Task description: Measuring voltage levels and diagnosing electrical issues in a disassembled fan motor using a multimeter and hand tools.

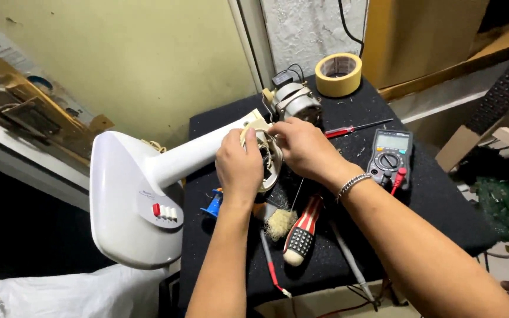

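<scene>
White plastic fan stand (148, 176), rigid but top-heavy; left hand (240, 165) and right hand (301, 147) both clasp its open neck housing (269, 162) at mid-desk (443, 206).

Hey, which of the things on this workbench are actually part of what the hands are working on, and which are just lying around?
In hand:
left hand and right hand on the open fan neck housing
white fan stand
fan motor

Lying about:
tape roll
multimeter
red screwdriver
striped-handle screwdriver
brush
</scene>
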